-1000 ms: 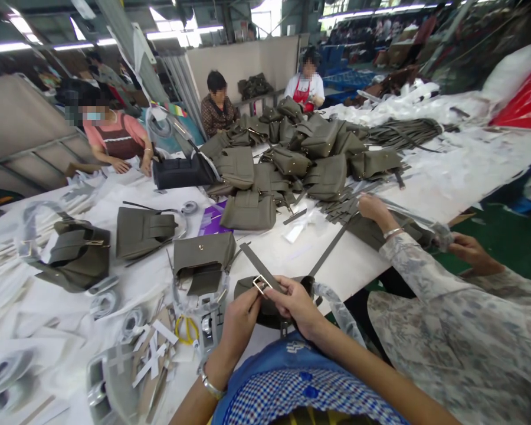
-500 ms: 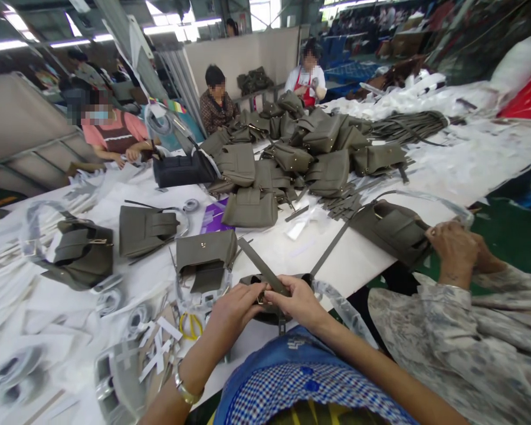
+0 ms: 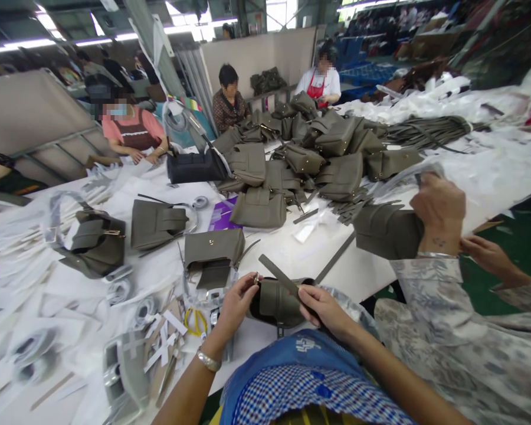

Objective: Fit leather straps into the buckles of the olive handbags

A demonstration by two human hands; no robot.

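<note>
An olive-green handbag (image 3: pixel 281 302) lies on the table's near edge against my blue apron. My left hand (image 3: pixel 238 304), with a bracelet on its wrist, is closed at the bag's left end, thumb and finger pinching a small metal clasp (image 3: pixel 257 277). My right hand (image 3: pixel 325 308) is closed around an olive strap (image 3: pixel 278 275), whose free end points up and left over the bag. Just beyond stands another olive handbag (image 3: pixel 215 247) with its flap side facing me. Yellow-handled scissors (image 3: pixel 195 322) lie left of my left wrist.
A large pile of olive handbags (image 3: pixel 336 139) fills the table's middle. At right, a co-worker's hand (image 3: pixel 440 206) works over a bag (image 3: pixel 387 231) close to my right arm. Clear-wrapped rolls (image 3: pixel 33 354) and paper strips (image 3: pixel 163 339) litter the left. More people sit across the table.
My hands have moved apart: the left to the bag's left end with the clasp, the right rightward along the strap. The co-worker's hand has risen and moved inward over their bag.
</note>
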